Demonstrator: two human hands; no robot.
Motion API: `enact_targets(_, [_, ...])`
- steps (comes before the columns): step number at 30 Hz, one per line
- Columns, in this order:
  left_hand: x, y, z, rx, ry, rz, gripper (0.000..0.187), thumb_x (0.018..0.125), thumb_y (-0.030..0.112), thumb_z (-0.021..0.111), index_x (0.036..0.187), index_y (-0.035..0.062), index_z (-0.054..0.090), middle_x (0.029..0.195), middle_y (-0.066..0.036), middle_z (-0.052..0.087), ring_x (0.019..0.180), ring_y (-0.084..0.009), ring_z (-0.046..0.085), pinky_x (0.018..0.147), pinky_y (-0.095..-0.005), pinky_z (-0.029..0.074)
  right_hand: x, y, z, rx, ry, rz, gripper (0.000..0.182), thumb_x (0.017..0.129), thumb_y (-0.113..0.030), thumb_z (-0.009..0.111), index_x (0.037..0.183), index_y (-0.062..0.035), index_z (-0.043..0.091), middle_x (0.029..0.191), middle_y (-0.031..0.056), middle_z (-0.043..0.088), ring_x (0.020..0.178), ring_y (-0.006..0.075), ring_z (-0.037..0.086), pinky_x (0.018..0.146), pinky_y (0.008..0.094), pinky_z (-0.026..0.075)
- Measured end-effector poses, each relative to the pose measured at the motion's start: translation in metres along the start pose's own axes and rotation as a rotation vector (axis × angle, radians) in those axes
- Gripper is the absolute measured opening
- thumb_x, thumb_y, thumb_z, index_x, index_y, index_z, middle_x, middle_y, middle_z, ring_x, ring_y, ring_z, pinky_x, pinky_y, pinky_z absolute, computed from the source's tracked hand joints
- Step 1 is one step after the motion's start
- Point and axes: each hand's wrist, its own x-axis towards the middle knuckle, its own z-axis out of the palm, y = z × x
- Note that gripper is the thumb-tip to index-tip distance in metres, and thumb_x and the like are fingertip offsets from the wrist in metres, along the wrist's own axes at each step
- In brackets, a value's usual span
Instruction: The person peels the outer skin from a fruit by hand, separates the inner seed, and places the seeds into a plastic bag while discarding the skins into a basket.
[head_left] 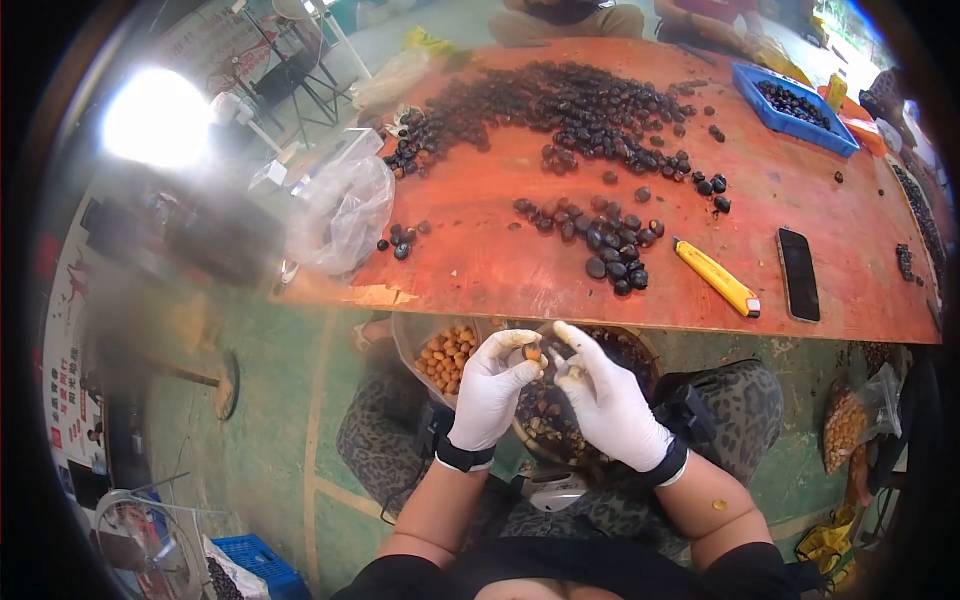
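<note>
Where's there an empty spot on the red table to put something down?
The red table is bare between the small group by the plastic bag and the middle cluster of dark round pieces. Another patch lies between the yellow cutter and blue tray. Farther back, the big dark spread makes it crowded.

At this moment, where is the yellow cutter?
In the head view, the cutter lies on the red table, right of centre, between the phone and some dark nuts.

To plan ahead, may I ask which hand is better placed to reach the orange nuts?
Probably the left hand: it pinches a nut and is nearer the orange nuts than the right hand.
</note>
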Motion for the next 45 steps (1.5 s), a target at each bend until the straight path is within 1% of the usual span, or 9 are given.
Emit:
enact_targets(9, [-0.001, 0.002, 0.008, 0.078, -0.022, 0.051, 0.023, 0.082, -0.004, 0.067, 0.103, -0.0005, 0.058, 0.097, -0.007, 0.064, 0.086, -0.0158, 0.063, 0.080, -0.0273, 0.051, 0.001, 0.010, 0.008, -0.029, 0.016, -0.201, 0.049, 0.086, 0.000, 0.057, 0.134, -0.0069, 0.048, 0.104, 0.0212, 0.062, 0.093, 0.0374, 0.062, 0.079, 0.0366, 0.052])
enact_targets(28, [-0.001, 0.001, 0.008, 0.170, 0.023, 0.119, 0.026, 0.077, -0.010, 0.068, 0.099, 0.0019, 0.059, 0.098, -0.003, 0.059, 0.086, -0.0117, 0.060, 0.077, -0.0238, 0.050, 0.002, 0.011, 0.010, -0.005, 0.036, -0.205, 0.049, 0.084, 0.003, 0.057, 0.133, -0.0050, 0.050, 0.098, 0.0214, 0.062, 0.086, 0.0344, 0.064, 0.076, 0.0350, 0.051])
enact_targets(31, [-0.001, 0.005, 0.005, 0.238, -0.040, 0.145, 0.026, 0.077, -0.012, 0.066, 0.097, 0.0022, 0.059, 0.098, -0.004, 0.058, 0.087, -0.0121, 0.059, 0.078, -0.0245, 0.050, 0.004, 0.017, 0.019, 0.071, 0.110, -0.261, 0.044, 0.087, 0.001, 0.056, 0.130, -0.0015, 0.052, 0.093, 0.0144, 0.064, 0.081, 0.0246, 0.064, 0.073, 0.0313, 0.051])
enact_targets(34, [-0.007, 0.018, 0.011, 0.255, -0.276, 0.031, 0.029, 0.073, -0.009, 0.070, 0.097, 0.0041, 0.058, 0.096, -0.007, 0.059, 0.086, -0.0162, 0.059, 0.077, -0.0283, 0.049, 0.017, 0.023, 0.010, 0.410, 0.123, 0.074, 0.041, 0.090, -0.001, 0.054, 0.131, 0.0012, 0.051, 0.088, 0.0044, 0.062, 0.076, 0.0135, 0.059, 0.070, 0.0270, 0.049])
enact_targets(35, [-0.010, 0.017, 0.013, 0.265, -0.272, 0.008, 0.027, 0.075, -0.007, 0.070, 0.097, 0.0033, 0.058, 0.098, -0.008, 0.059, 0.086, -0.0162, 0.060, 0.076, -0.0284, 0.050, 0.023, 0.034, 0.001, 0.459, 0.132, 0.129, 0.040, 0.093, -0.003, 0.051, 0.133, 0.0015, 0.050, 0.085, -0.0018, 0.057, 0.069, 0.0060, 0.050, 0.063, 0.0214, 0.045])
enact_targets(38, [-0.007, 0.017, 0.010, 0.151, -0.117, -0.032, 0.020, 0.081, 0.000, 0.070, 0.099, 0.0000, 0.060, 0.104, -0.009, 0.061, 0.091, -0.0165, 0.061, 0.079, -0.0284, 0.050, 0.018, 0.017, -0.013, 0.525, 0.100, 0.163, 0.040, 0.094, -0.006, 0.050, 0.134, -0.0015, 0.050, 0.082, -0.0028, 0.057, 0.059, 0.0009, 0.042, 0.055, 0.0163, 0.037])
enact_targets(41, [-0.003, 0.019, 0.008, 0.195, -0.024, 0.013, 0.026, 0.083, 0.003, 0.069, 0.106, -0.0016, 0.059, 0.106, -0.009, 0.062, 0.096, -0.0171, 0.061, 0.084, -0.0282, 0.050, 0.009, 0.010, -0.004, 0.341, 0.084, 0.066, 0.025, 0.093, -0.003, 0.051, 0.117, 0.0024, 0.056, 0.089, 0.0068, 0.063, 0.074, 0.0095, 0.059, 0.069, 0.0232, 0.048])
enact_targets(42, [-0.004, 0.018, 0.008, 0.230, 0.007, 0.033, 0.027, 0.083, 0.003, 0.069, 0.108, -0.0016, 0.059, 0.106, -0.008, 0.062, 0.096, -0.0172, 0.061, 0.084, -0.0283, 0.050, 0.006, 0.011, -0.001, 0.244, 0.068, 0.030, 0.025, 0.091, -0.002, 0.053, 0.116, 0.0016, 0.053, 0.092, 0.0120, 0.065, 0.084, 0.0146, 0.063, 0.077, 0.0278, 0.050])
enact_targets(45, [-0.004, 0.009, 0.005, 0.100, 0.023, 0.068, 0.028, 0.082, -0.001, 0.067, 0.109, -0.0009, 0.058, 0.110, -0.009, 0.061, 0.097, -0.0177, 0.061, 0.086, -0.0298, 0.049, 0.001, 0.009, 0.006, 0.057, 0.060, -0.108, 0.039, 0.088, -0.003, 0.059, 0.125, -0.0062, 0.048, 0.092, 0.0176, 0.064, 0.086, 0.0303, 0.067, 0.075, 0.0337, 0.052])
